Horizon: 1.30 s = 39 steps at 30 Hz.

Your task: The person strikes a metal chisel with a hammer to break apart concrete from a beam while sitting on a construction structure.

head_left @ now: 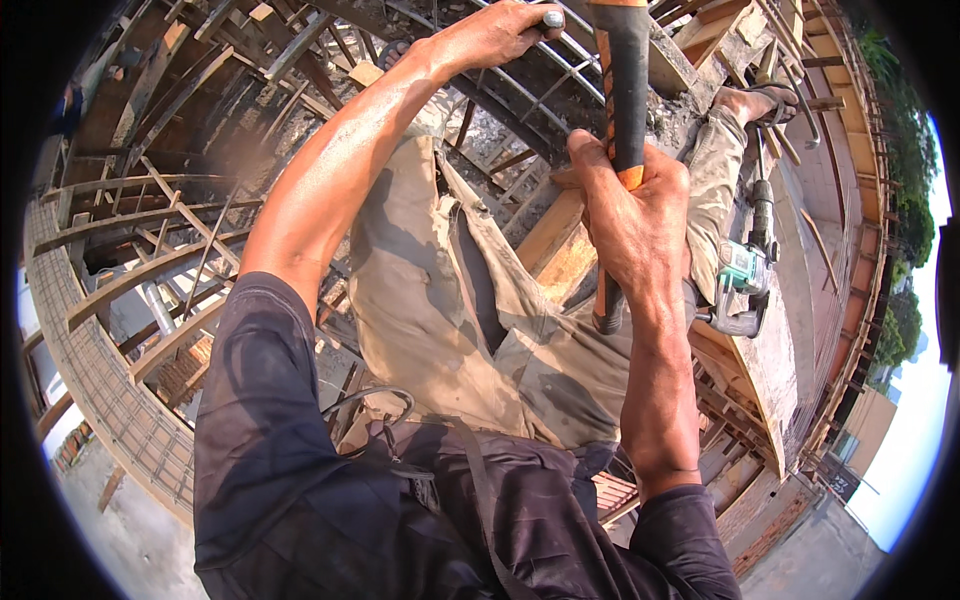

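My right hand (640, 205) is wrapped round a black-and-orange hammer handle (627, 85), which stands upright in front of me. Its upper end runs out of the picture, so the head is hidden. My left arm reaches to the top of the view. There my left hand (500, 32) closes round a metal rod (553, 18), of which only the round silver end shows. Below that hand lies a lattice of steel reinforcing bars (560, 85). A teal-and-grey power drill (742, 265) rests beside my right leg.
My sandalled foot (770, 103) is propped at the upper right. Timber beams and props (160, 260) fill the left, with gaps showing lower ground. A curved formwork strip with wire mesh (110, 380) bends along the left rim. Plywood boards (780, 380) stand at the right.
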Each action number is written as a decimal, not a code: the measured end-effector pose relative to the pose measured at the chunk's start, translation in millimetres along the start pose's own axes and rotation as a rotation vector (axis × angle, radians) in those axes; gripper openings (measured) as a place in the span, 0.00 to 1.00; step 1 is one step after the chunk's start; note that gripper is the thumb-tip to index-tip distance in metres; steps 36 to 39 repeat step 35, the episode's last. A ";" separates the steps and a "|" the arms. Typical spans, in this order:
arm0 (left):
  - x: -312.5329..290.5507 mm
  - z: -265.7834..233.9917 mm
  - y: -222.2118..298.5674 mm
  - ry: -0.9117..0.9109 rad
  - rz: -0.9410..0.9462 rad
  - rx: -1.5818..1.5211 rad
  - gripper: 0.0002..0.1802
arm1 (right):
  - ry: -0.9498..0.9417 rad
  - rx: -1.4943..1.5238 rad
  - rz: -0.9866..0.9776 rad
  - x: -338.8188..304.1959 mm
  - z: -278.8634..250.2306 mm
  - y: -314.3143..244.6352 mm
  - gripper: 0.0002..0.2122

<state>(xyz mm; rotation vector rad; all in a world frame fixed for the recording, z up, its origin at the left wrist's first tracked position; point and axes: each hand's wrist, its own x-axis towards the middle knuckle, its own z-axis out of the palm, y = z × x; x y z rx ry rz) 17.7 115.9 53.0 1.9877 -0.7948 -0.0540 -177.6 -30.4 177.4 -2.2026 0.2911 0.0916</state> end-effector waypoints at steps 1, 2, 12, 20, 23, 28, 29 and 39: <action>-0.8 -3.6 4.5 0.004 0.032 0.021 0.05 | 0.063 0.174 -0.085 -4.2 -3.8 -14.6 0.14; -5.3 -10.1 8.8 0.009 0.058 0.054 0.05 | 0.110 0.251 -0.211 -5.2 -11.8 -30.0 0.12; -3.4 14.4 -36.5 0.010 -0.042 0.014 0.14 | -0.059 -0.171 0.128 17.0 22.9 49.4 0.16; 2.4 -8.8 -2.2 -0.043 -0.039 0.079 0.10 | 0.234 0.435 -0.406 0.1 -16.3 -48.3 0.13; 2.5 -2.8 -0.4 0.012 -0.038 0.053 0.11 | 0.195 0.201 -0.327 30.5 6.0 19.0 0.15; 12.2 6.4 -47.8 -0.039 -0.181 -0.878 0.12 | -0.104 -0.227 0.037 20.8 26.0 50.3 0.16; 11.9 22.7 -20.8 0.012 -0.107 -0.665 0.12 | -0.093 -0.244 0.092 16.6 16.4 50.0 0.16; 2.2 0.7 -11.2 0.134 -0.064 -0.017 0.09 | 0.129 0.221 -0.206 -4.6 -13.3 -48.7 0.19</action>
